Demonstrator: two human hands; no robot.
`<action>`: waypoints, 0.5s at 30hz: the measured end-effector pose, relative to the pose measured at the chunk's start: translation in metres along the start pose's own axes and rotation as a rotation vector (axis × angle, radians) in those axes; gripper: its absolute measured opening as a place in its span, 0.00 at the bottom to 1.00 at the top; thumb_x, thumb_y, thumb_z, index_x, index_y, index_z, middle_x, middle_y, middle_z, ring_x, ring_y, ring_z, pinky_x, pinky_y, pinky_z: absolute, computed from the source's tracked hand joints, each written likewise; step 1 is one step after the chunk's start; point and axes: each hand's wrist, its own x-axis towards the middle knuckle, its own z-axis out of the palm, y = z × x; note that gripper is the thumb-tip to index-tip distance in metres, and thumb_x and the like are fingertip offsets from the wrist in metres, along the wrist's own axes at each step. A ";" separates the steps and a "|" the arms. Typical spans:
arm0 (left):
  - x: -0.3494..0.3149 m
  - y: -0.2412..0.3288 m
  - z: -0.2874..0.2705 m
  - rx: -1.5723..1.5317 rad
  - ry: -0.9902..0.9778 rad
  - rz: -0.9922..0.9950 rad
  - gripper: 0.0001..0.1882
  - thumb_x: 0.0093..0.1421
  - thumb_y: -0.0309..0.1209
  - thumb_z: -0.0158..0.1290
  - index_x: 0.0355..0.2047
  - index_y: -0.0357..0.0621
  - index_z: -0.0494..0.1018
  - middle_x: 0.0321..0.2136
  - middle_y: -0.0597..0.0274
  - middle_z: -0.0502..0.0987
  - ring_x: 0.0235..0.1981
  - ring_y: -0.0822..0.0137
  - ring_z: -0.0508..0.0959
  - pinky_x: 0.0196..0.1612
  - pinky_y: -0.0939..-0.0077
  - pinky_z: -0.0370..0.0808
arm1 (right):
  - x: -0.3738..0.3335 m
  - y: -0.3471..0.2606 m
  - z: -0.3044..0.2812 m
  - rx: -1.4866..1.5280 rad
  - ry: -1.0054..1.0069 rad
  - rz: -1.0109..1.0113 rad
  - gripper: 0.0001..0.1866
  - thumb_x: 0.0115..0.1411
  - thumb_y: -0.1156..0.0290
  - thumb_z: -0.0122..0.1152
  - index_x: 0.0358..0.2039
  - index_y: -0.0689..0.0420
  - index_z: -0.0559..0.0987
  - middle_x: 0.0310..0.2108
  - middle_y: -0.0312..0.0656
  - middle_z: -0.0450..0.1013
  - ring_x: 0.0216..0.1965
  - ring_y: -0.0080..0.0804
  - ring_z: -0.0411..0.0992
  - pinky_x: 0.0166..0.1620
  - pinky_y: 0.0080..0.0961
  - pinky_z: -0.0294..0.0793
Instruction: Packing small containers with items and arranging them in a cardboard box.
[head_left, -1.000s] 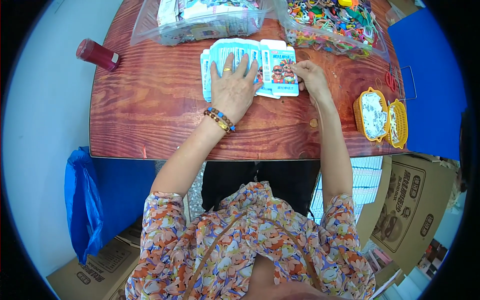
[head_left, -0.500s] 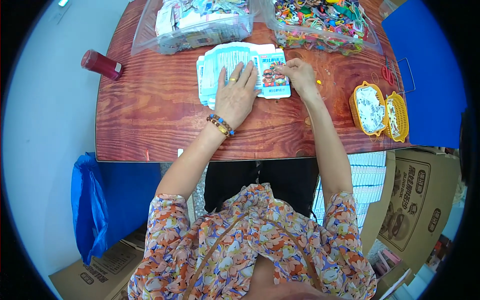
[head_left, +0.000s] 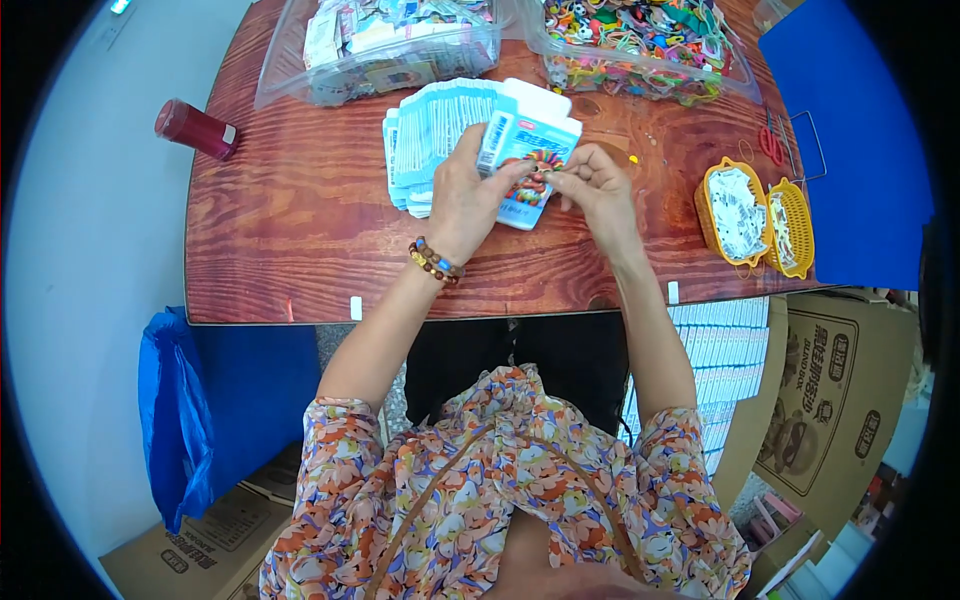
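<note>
A light-blue flat-folded cardboard box (head_left: 540,145) with cartoon figures on its face is tilted above the wooden table. My left hand (head_left: 466,200) is closed round its left side, thumb across the front. The fingertips of my right hand (head_left: 600,195) pinch at the box's right side; they hide part of the edge there. To the left, partly behind my left hand, a fanned stack of the same flat boxes (head_left: 430,125) lies on the table.
Two clear plastic bins stand at the back, one of small packets (head_left: 400,70), one of colourful trinkets (head_left: 640,70). A red jar (head_left: 195,130) is at the far left. On the right are yellow baskets (head_left: 708,215) with white slips and red-handled scissors (head_left: 771,145).
The top box has come up off the fanned stack and tilted. My left hand has gone from lying flat on the stack to gripping this box; the right hand has moved slightly nearer.
</note>
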 end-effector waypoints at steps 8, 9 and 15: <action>-0.018 -0.007 -0.012 -0.357 -0.029 -0.163 0.11 0.58 0.29 0.62 0.34 0.34 0.74 0.27 0.63 0.79 0.26 0.80 0.74 0.28 0.79 0.72 | 0.002 -0.014 0.009 -0.022 -0.066 0.070 0.07 0.62 0.69 0.63 0.38 0.59 0.80 0.28 0.33 0.77 0.26 0.14 0.71 0.28 0.14 0.68; -0.020 -0.008 -0.014 -0.315 -0.044 -0.193 0.15 0.57 0.30 0.63 0.39 0.33 0.74 0.29 0.59 0.79 0.27 0.75 0.76 0.31 0.76 0.74 | 0.000 -0.014 0.013 -0.036 -0.025 0.076 0.06 0.62 0.69 0.63 0.35 0.59 0.80 0.27 0.32 0.76 0.25 0.15 0.71 0.29 0.13 0.69; -0.048 0.019 -0.011 0.509 0.081 0.199 0.54 0.44 0.36 0.71 0.65 0.31 0.51 0.50 0.39 0.66 0.50 0.44 0.71 0.49 0.55 0.71 | -0.017 -0.020 0.042 0.021 0.042 0.144 0.07 0.63 0.72 0.61 0.36 0.62 0.81 0.28 0.32 0.77 0.27 0.15 0.73 0.34 0.14 0.72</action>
